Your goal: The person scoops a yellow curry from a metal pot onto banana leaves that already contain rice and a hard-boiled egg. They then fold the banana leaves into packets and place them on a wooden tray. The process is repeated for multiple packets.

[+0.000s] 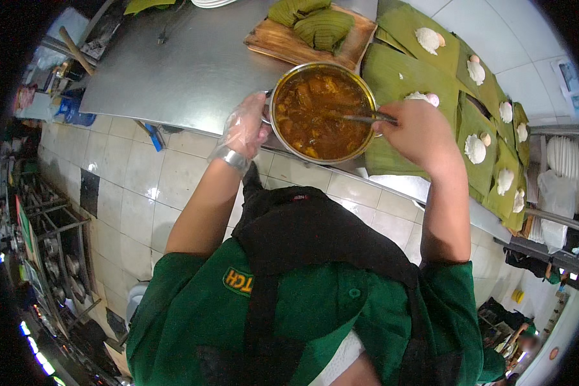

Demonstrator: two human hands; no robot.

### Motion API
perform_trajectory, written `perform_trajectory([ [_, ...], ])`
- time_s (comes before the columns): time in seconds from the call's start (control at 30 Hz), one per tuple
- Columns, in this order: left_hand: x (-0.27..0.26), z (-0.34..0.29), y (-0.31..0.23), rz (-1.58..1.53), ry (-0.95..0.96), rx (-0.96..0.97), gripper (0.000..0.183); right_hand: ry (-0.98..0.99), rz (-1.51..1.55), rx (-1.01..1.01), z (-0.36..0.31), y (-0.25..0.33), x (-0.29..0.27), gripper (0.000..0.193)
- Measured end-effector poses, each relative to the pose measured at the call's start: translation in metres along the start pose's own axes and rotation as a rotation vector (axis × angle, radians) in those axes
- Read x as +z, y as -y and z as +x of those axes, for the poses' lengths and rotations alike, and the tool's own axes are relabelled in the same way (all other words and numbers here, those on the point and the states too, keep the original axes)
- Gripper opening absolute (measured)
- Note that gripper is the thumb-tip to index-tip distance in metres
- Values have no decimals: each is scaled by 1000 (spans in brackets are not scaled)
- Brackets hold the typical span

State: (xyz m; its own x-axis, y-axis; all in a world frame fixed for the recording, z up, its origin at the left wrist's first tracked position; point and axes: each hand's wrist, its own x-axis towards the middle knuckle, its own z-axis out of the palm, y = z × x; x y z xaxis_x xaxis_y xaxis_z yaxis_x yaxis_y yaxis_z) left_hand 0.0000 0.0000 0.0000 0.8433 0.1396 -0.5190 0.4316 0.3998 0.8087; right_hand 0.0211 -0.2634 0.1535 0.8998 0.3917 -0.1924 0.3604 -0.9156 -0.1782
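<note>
Person in a green short-sleeved shirt and black apron; clear plastic glove covers the left hand.

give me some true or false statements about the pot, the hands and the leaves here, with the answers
1. The left hand, in a clear glove, grips the pot at its rim. True.
2. The pot holds plain white rice. False: it holds a brown-orange curry.
3. The right hand holds a spoon in the pot. True.
4. The banana leaves are bare. False: each carries a mound of white rice.
5. Folded leaf parcels lie on a wooden board. True.
</note>
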Motion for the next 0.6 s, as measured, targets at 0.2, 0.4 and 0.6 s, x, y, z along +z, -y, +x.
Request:
perform_trajectory([
  [0.2, -4, 3, -2, 18, 21, 76, 33, -81, 50, 18, 32, -2, 33, 31],
  [0.4, -7, 7, 8, 104, 113, 265, 26, -171, 143, -5, 45, -19, 70, 33],
  [0.6, -12, 14, 19, 111, 143, 398, 25, 43, 674, 281, 18, -81, 48, 30],
])
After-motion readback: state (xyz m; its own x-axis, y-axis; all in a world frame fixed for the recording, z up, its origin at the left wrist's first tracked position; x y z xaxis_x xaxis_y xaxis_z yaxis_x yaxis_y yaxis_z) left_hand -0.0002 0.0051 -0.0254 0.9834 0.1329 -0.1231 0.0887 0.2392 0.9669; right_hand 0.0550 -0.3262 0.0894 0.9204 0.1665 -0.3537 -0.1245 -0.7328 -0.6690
